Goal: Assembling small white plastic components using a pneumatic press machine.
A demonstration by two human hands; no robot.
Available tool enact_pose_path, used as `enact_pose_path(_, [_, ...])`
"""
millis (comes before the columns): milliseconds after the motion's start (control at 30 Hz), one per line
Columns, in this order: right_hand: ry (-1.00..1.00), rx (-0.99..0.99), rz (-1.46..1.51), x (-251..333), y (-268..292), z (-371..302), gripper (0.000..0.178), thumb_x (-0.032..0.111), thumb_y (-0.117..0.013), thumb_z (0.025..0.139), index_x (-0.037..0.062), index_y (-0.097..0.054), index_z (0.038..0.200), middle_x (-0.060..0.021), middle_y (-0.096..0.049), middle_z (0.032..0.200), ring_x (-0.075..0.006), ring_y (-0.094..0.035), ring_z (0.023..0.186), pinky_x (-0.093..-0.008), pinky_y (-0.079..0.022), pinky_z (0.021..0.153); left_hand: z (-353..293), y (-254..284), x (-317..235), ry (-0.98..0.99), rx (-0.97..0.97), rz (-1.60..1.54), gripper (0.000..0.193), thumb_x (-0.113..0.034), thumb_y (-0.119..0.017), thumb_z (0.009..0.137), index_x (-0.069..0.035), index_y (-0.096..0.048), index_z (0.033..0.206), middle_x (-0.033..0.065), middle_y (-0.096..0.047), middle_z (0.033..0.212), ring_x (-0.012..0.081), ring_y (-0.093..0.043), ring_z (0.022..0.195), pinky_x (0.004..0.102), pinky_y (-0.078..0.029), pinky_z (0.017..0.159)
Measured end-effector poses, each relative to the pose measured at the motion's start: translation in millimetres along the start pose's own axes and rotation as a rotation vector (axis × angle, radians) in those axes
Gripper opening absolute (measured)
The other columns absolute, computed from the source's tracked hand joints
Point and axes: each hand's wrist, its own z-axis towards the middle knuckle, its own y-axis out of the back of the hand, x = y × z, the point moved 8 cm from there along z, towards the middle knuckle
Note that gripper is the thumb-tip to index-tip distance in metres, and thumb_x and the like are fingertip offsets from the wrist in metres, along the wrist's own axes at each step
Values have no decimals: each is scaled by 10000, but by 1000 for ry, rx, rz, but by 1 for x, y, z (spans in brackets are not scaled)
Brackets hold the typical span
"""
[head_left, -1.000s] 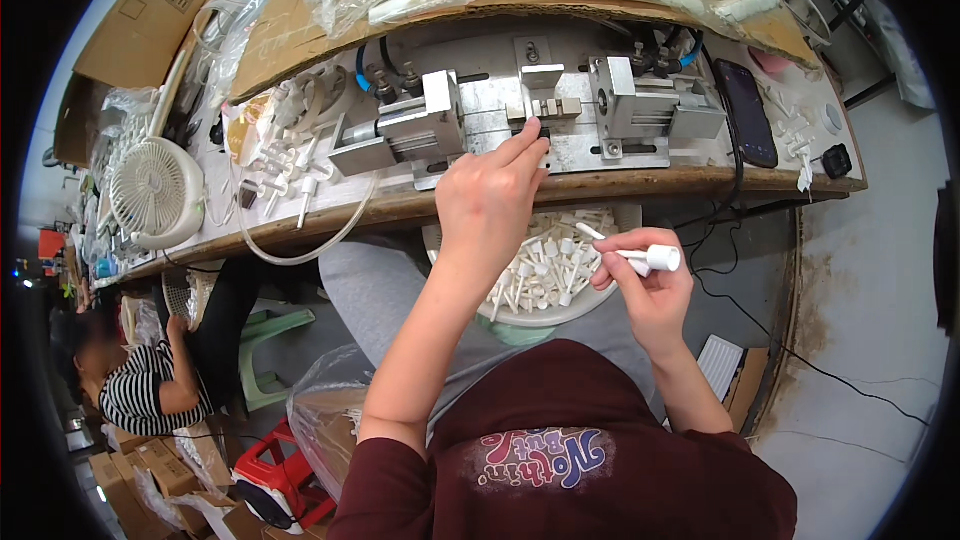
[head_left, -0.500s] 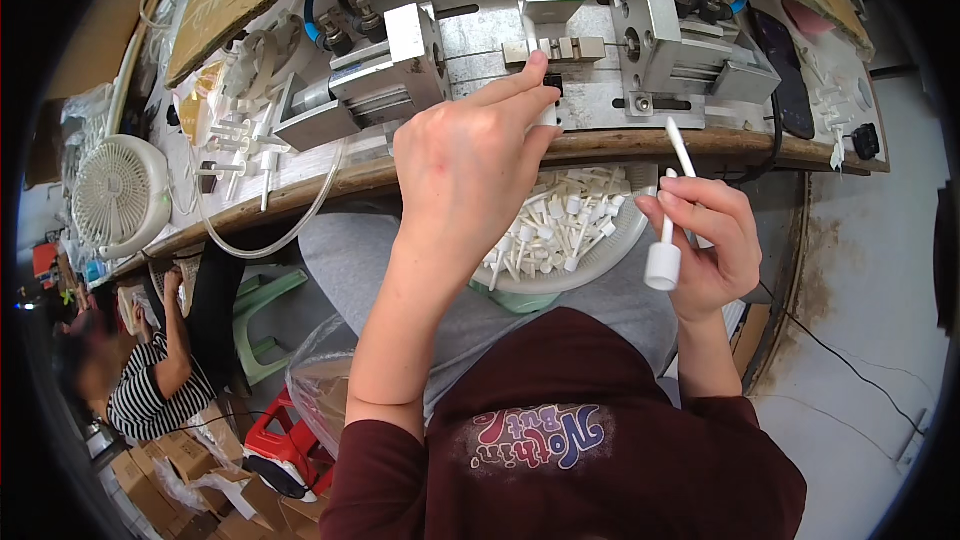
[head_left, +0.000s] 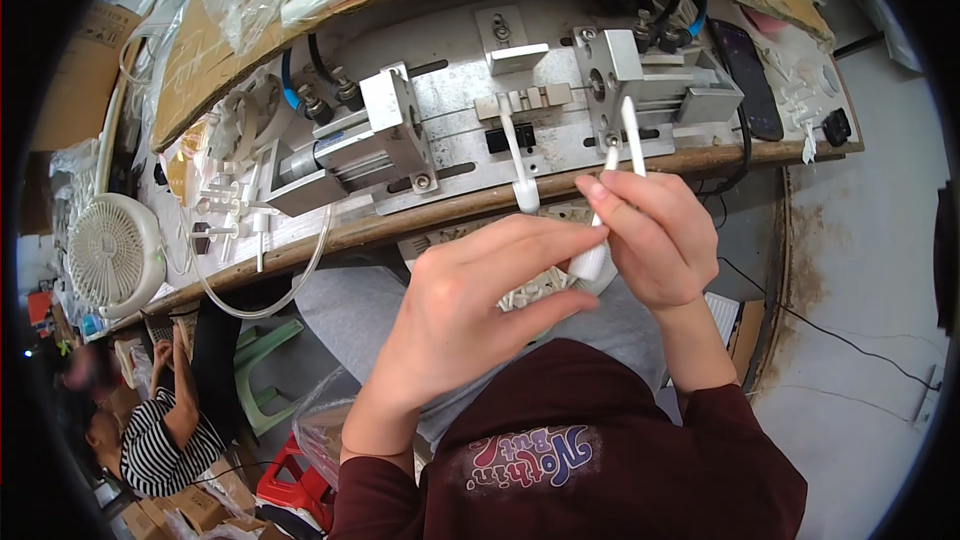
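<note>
My right hand (head_left: 660,240) is closed around white plastic sticks. One slim stick (head_left: 632,135) points up from its fingers, and a second white stick (head_left: 590,261) has its wide capped end below the fingertips. My left hand (head_left: 480,300) reaches toward that capped end with fingers stretched and the thumb apart; whether its fingertips touch the cap I cannot tell. Ahead, another capped white stick (head_left: 516,145) lies with its thin end on a small notched metal block (head_left: 548,98) of the fixture, its cap overhanging the bench edge.
Metal clamps with air fittings flank the block, at left (head_left: 390,115) and right (head_left: 612,70). Below the bench edge, a tub (head_left: 410,248) of white pieces is partly hidden by my hands. A white fan (head_left: 118,255), clear tube (head_left: 270,312) and dark phone (head_left: 745,80) lie around. A person (head_left: 165,440) sits at left.
My left hand has drawn back from the metal block toward my right hand, leaving a stick on the block. My right hand has moved left and up with its sticks.
</note>
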Motion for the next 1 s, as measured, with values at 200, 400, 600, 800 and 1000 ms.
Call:
enact_pose_path(200, [-113, -6, 13, -17, -12, 18, 375, 37, -729, 807, -54, -694, 1169, -196, -689, 1181, -300, -713, 969, -337, -600, 796, 3, 17, 5, -71, -240, 379, 324, 0, -810, 717, -20, -743, 1033, 95, -733, 1026, 215, -690, 790, 317, -567, 722])
enact_pose_path(400, [-323, 86, 225, -25, -11, 14, 454, -12, -750, 828, -85, -638, 1262, -247, -634, 1310, -343, -669, 1146, -368, -549, 969, 12, 5, 23, -93, -205, 792, 271, -110, -802, 756, -103, -769, 1025, 42, -746, 1159, 197, -677, 703, 299, -521, 636])
enact_pose_path(600, [-524, 24, 498, -29, -4, -1, 573, 0, -824, 779, -47, -560, 1285, -280, -588, 1364, -337, -648, 1215, -367, -568, 926, 24, 6, 20, -105, -129, 844, 214, -102, -758, 766, -49, -756, 973, 77, -746, 1144, 168, -655, 596, 286, -491, 581])
enact_pose_path(800, [-417, 110, 245, -28, 3, 19, 354, 25, -893, 667, 20, -746, 989, -169, -626, 1225, -179, -666, 900, -279, -593, 740, 25, 11, 23, -69, -108, 805, 294, -139, -827, 743, -93, -766, 1028, 43, -758, 1106, 196, -674, 620, 299, -522, 575])
enact_pose_path(1000, [-332, 217, 159, -24, -5, 28, 329, 41, -852, 686, 1, -712, 980, -121, -708, 1122, -251, -702, 934, -327, -580, 757, 75, 65, -15, -270, -213, 589, 244, -107, -794, 827, -83, -771, 1068, 47, -753, 922, 109, -649, 651, 231, -507, 587])
